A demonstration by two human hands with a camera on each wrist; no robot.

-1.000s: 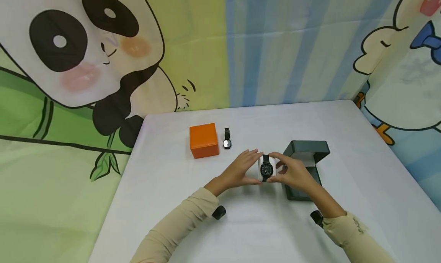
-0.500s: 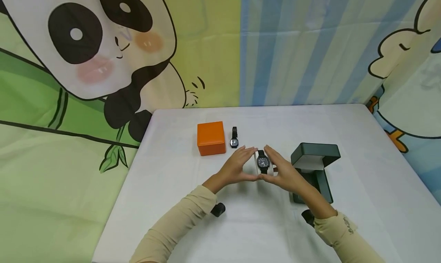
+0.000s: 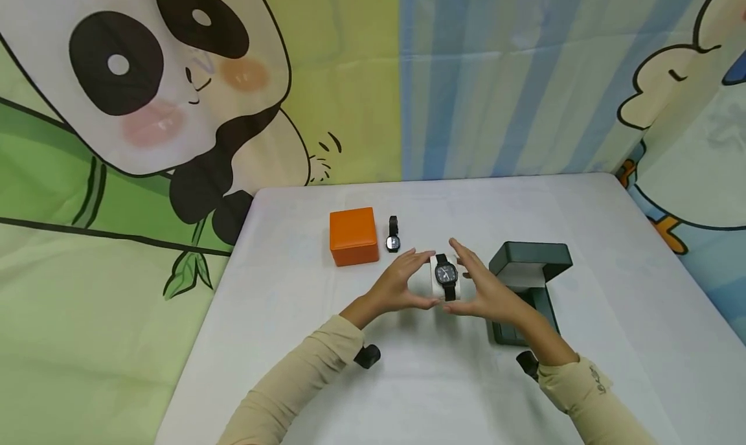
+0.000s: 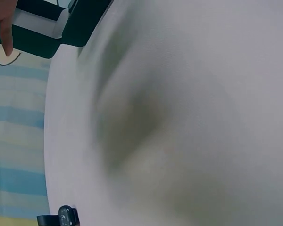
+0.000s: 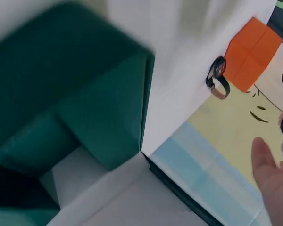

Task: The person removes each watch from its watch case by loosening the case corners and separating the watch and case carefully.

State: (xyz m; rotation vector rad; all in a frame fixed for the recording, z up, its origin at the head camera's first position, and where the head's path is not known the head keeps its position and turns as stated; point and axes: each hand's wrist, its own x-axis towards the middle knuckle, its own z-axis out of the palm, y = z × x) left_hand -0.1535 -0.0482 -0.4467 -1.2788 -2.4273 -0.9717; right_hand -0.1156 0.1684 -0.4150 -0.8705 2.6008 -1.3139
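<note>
while the blk watch sits on its white cushion l of the grn box, l hand pinches the cushion's far side btwn fingertips & thumb; r hand, nearer the box, has fingers & thumb spread w/ a gap to the cushion. both sleeves slant inward.

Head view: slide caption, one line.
Hands around a black watch on a white cushion, with an open green box, orange box and second watch.
</note>
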